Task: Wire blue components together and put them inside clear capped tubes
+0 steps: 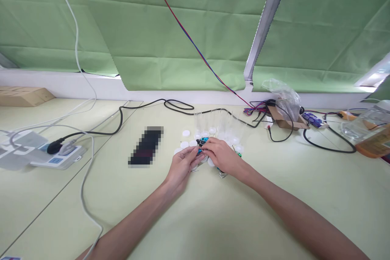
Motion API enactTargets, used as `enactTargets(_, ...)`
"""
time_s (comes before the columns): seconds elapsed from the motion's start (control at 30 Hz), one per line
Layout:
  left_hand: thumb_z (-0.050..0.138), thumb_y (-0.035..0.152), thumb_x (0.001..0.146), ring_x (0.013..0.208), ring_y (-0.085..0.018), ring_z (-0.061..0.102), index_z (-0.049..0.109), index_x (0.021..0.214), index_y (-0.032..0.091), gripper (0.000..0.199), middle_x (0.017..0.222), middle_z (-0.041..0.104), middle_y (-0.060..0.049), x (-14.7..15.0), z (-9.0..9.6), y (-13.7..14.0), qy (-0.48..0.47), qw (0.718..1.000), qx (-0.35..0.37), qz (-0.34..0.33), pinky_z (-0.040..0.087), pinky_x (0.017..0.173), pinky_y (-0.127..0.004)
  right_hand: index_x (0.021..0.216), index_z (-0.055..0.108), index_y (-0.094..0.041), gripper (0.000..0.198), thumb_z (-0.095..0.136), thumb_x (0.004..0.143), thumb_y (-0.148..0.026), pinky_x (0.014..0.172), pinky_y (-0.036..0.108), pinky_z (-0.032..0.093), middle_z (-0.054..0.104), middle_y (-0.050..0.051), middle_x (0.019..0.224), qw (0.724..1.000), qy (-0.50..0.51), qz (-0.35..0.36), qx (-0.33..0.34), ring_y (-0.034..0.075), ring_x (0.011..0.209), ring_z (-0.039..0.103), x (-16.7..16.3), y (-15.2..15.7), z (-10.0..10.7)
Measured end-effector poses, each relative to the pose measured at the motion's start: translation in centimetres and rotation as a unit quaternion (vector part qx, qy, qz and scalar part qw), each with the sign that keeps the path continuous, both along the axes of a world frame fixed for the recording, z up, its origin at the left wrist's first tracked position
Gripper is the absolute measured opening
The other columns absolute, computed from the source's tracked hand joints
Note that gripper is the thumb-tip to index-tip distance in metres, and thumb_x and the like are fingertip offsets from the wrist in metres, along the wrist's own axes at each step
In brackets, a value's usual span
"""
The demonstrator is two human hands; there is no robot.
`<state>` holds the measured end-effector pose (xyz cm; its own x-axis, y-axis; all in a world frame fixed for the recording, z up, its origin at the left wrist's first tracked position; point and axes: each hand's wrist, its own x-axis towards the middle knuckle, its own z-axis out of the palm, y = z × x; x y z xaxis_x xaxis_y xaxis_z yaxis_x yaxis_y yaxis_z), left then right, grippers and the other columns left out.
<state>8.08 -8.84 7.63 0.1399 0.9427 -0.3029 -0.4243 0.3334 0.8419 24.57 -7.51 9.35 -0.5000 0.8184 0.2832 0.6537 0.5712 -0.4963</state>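
Near the middle of the table, my left hand (pixel 182 164) pinches a small shiny blue part (pixel 200 151), too small to name. My right hand (pixel 222 155) meets it from the other side, its fingertips closed at the same part and partly hiding it. Just beyond the fingertips are small black and blue pieces (pixel 203 141). Around both hands lie several round white caps (pixel 186 133), and clear plastic tubes (pixel 227 128) stand behind. A small green piece (pixel 239 154) shows beside my right hand. Thin metal pieces (pixel 222 175) lie below its wrist.
A dark pixelated rectangle (pixel 146 146) lies left of the hands. Farther left is a white power strip (pixel 62 156) with plugs and a white cable. A black cable (pixel 179 107) runs along the back. At right are a cardboard box (pixel 286 120), a plastic bag (pixel 286 95) and wires.
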Motion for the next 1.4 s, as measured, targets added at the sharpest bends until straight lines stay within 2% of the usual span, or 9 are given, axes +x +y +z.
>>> enactTargets(0.17, 0.073, 0.027, 0.079, 0.090, -0.019, 0.072, 0.070, 0.094, 0.012, 0.022, 0.099, 0.075, -0.013, 0.0, 0.0, 0.0, 0.047, 0.999, 0.016, -0.007, 0.054, 0.091, -0.028, 0.089, 0.064, -0.016, 0.022, 0.044, 0.096, -0.009, 0.068, 0.027, 0.046, 0.059, 0.006, 0.090, 0.999, -0.044, 0.002, 0.030, 0.016, 0.079, 0.057, -0.1, 0.0, -0.4)
enactTargets(0.4, 0.077, 0.038, 0.073, 0.085, -0.023, 0.073, 0.070, 0.092, 0.012, 0.033, 0.088, 0.076, -0.011, 0.2, 0.5, -0.2, 0.108, 0.992, 0.064, 0.004, 0.055, 0.088, -0.033, 0.085, 0.062, -0.017, 0.024, 0.044, 0.091, -0.002, 0.064, 0.030, 0.047, 0.060, 0.008, 0.089, 0.993, -0.091, 0.004, 0.075, 0.020, 0.081, 0.058, -0.2, 0.2, -1.2)
enactTargets(0.53, 0.077, 0.039, 0.071, 0.084, -0.023, 0.073, 0.069, 0.091, 0.013, 0.034, 0.088, 0.076, -0.011, 0.2, 0.6, -0.3, 0.111, 0.992, 0.064, 0.007, 0.055, 0.088, -0.035, 0.086, 0.061, -0.017, 0.022, 0.043, 0.094, -0.007, 0.064, 0.030, 0.047, 0.059, 0.007, 0.088, 0.995, -0.066, -0.003, 0.076, 0.018, 0.075, 0.057, -0.2, 0.0, -0.8)
enactTargets(0.7, 0.078, 0.041, 0.070, 0.083, -0.022, 0.072, 0.069, 0.089, 0.013, 0.035, 0.088, 0.076, -0.010, 0.3, 0.6, -0.2, 0.102, 0.993, 0.064, 0.004, 0.055, 0.088, -0.033, 0.089, 0.061, -0.017, 0.022, 0.041, 0.097, -0.011, 0.068, 0.029, 0.046, 0.059, 0.006, 0.090, 0.999, -0.014, -0.011, 0.041, 0.016, 0.077, 0.056, -0.2, -0.2, -0.2)
enactTargets(0.83, 0.076, 0.044, 0.072, 0.073, -0.019, 0.071, 0.069, 0.090, 0.012, 0.038, 0.078, 0.074, -0.009, 0.3, 0.6, -0.2, 0.116, 0.990, 0.076, 0.001, 0.056, 0.079, -0.031, 0.088, 0.059, -0.018, 0.021, 0.041, 0.099, -0.017, 0.071, 0.028, 0.045, 0.058, 0.004, 0.088, 0.996, 0.073, -0.030, 0.033, 0.014, 0.076, 0.055, -0.1, -0.1, -0.4)
enactTargets(0.93, 0.073, 0.047, 0.074, 0.065, -0.017, 0.068, 0.069, 0.091, 0.011, 0.040, 0.070, 0.071, -0.007, 0.2, 0.6, -0.3, 0.129, 0.988, 0.086, -0.006, 0.056, 0.072, -0.030, 0.087, 0.059, -0.019, 0.022, 0.041, 0.099, -0.020, 0.071, 0.027, 0.045, 0.057, 0.003, 0.087, 0.994, 0.101, -0.032, 0.030, 0.014, 0.076, 0.055, -0.2, 0.0, -0.5)
enactTargets(1.13, 0.070, 0.050, 0.076, 0.061, -0.016, 0.065, 0.069, 0.086, 0.012, 0.039, 0.068, 0.069, -0.006, 0.3, 0.4, -0.3, 0.143, 0.983, 0.112, -0.016, 0.054, 0.066, -0.028, 0.090, 0.060, -0.019, 0.024, 0.040, 0.101, -0.021, 0.073, 0.027, 0.046, 0.058, 0.004, 0.090, 0.996, 0.080, -0.012, 0.032, 0.014, 0.080, 0.057, -0.3, 0.0, -0.6)
enactTargets(1.4, 0.070, 0.049, 0.076, 0.059, -0.016, 0.065, 0.069, 0.081, 0.013, 0.036, 0.067, 0.070, -0.006, 0.5, 0.7, -0.4, 0.148, 0.981, 0.125, -0.013, 0.054, 0.066, -0.028, 0.090, 0.061, -0.020, 0.026, 0.038, 0.101, -0.021, 0.072, 0.028, 0.047, 0.057, 0.005, 0.089, 0.998, 0.038, -0.009, 0.046, 0.015, 0.078, 0.057, -0.3, -0.3, -0.5)
